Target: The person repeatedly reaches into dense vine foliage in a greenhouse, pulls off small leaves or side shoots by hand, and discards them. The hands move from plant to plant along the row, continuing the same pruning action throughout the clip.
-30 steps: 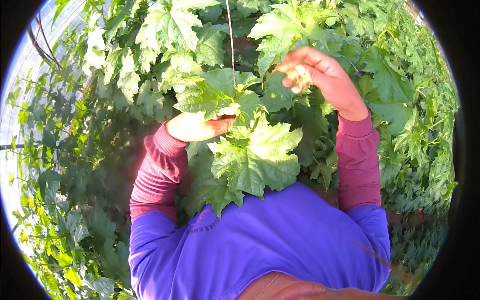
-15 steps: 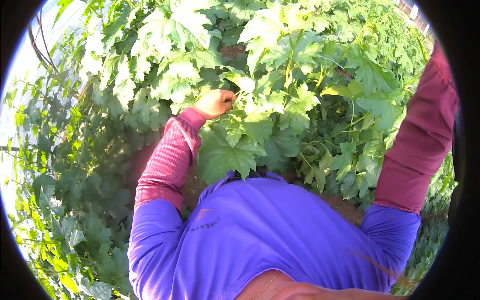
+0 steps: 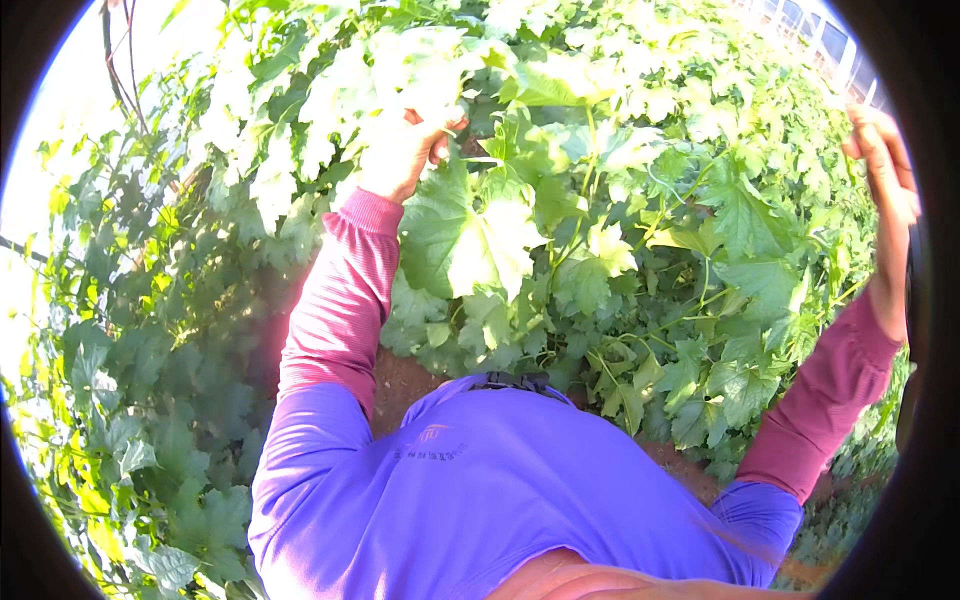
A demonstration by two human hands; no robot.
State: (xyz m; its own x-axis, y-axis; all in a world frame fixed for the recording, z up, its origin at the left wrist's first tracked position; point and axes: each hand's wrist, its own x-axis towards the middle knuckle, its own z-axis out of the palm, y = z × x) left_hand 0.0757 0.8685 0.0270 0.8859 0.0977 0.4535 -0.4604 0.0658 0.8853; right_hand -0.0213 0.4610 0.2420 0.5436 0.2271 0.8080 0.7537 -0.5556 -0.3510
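My left hand (image 3: 412,150) is raised among bright lobed leaves left of centre, its fingers curled into a pinch. Whatever lies between the fingertips is too small and overexposed to make out. A broad green leaf (image 3: 470,235), half in sun, hangs just below and to the right of this hand. My right hand (image 3: 884,165) is lifted at the far right, against the dark rim of the picture. Its fingers stretch upward beside the foliage and nothing shows in them; part of the hand is cut off.
Dense leafy vines (image 3: 740,210) fill the space ahead and to both sides. Bare brown stems (image 3: 112,60) stand at the upper left. A pale framed structure (image 3: 825,40) shows at the upper right. Brown soil (image 3: 402,385) appears beneath the leaves near my body.
My left hand has moved up and farther away, and the broad leaf near it has shifted. My right hand has come into view at the right rim, its forearm lower than before.
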